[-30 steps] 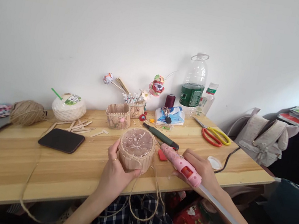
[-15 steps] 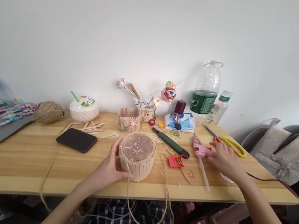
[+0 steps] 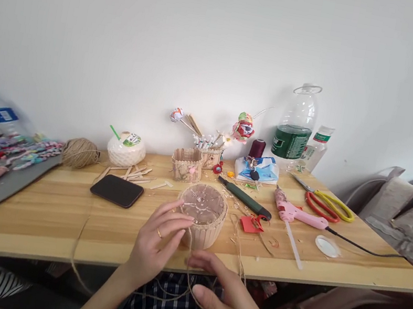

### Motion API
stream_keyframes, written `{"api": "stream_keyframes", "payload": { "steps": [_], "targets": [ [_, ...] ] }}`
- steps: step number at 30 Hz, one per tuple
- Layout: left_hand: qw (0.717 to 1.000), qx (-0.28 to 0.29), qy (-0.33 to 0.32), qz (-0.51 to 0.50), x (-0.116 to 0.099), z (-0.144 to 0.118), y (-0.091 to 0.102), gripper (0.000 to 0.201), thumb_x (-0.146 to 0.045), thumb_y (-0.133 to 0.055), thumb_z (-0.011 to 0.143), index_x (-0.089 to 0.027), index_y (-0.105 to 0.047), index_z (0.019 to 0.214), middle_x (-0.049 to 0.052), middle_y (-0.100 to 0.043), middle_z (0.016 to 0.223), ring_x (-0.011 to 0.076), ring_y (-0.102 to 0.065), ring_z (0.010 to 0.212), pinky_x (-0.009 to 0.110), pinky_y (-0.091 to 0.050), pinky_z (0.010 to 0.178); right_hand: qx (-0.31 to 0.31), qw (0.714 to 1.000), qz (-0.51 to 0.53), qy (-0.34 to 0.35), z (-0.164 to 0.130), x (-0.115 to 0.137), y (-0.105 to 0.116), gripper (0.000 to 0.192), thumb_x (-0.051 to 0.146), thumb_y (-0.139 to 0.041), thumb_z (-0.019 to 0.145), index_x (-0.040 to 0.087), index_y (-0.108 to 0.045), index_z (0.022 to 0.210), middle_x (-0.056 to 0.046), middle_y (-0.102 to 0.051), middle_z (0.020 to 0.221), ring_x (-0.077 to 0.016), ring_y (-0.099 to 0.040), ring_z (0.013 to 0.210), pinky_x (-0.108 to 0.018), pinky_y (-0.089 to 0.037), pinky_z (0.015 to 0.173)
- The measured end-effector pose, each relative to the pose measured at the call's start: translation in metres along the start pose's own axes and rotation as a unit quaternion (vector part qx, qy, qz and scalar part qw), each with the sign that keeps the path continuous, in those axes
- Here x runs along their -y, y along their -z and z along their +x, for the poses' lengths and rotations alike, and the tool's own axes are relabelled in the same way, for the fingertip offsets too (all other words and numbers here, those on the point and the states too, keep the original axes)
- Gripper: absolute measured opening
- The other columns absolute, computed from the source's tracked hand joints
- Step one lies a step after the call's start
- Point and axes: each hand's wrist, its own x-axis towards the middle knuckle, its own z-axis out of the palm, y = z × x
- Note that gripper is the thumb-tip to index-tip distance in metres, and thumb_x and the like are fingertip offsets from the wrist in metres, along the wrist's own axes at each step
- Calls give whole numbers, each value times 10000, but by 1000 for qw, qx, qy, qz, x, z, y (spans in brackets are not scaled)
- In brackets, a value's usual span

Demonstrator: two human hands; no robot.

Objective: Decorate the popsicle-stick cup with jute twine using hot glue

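Note:
A small round basket [image 3: 202, 234] with a wall of upright wooden sticks and a clear, glue-streaked top face stands near the table's front edge. My left hand [image 3: 159, 239] is at its left front, fingers stretched out over the rim and thumb apart from them. Thin jute twine [image 3: 191, 242] hangs from the rim beside those fingertips and drops in loops toward my lap. Just below the basket, my right hand [image 3: 225, 294] is open around this strand, thumb and fingers apart. A pink hot glue gun [image 3: 299, 215] lies to the right, with its glue stick sticking out.
Behind the basket lie a green utility knife [image 3: 246, 200] and a red scrap [image 3: 252, 224]. Scissors [image 3: 325, 205] are at the right. A phone [image 3: 117, 191], loose sticks and a twine ball [image 3: 81, 152] lie left. A large bottle [image 3: 293, 138] stands by the wall.
My right hand has left the glue gun and come down left to the twine before the basket. My left hand has shifted from the basket's side to its front rim.

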Motion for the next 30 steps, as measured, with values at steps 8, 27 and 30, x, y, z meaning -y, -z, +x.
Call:
{"api": "stream_keyframes", "payload": {
  "steps": [8, 27, 30],
  "targets": [
    [999, -49, -4, -14, 3, 6, -7, 182, -72, -555, 859, -193, -665, 939, 54, -722, 931, 209, -646, 1048, 398, -554, 907, -109, 993, -42, 31, 6, 14, 19, 379, 497, -413, 918, 194, -547, 735, 7, -522, 665, -130, -481, 635, -234, -397, 593],
    [985, -10, -142, 103, 16, -5, -9, 335, 40, -505, 797, -120, -592, 1078, 128, -679, 1033, 265, -527, 1241, 390, -527, 974, -242, 923, -274, 124, 17, -4, 40, 316, 367, -406, 955, 192, -627, 812, -8, -685, 702, -144, -632, 612, -227, -429, 573],
    [983, -5, -136, 124, 12, -4, -10, 379, 32, -496, 799, -134, -580, 1129, 111, -669, 1026, 271, -520, 1247, 387, -532, 966, -242, 922, -279, 121, 18, -4, 41, 313, 365, -408, 952, 197, -633, 816, -7, -683, 691, -141, -617, 587, -229, -417, 554]
  ]
}}
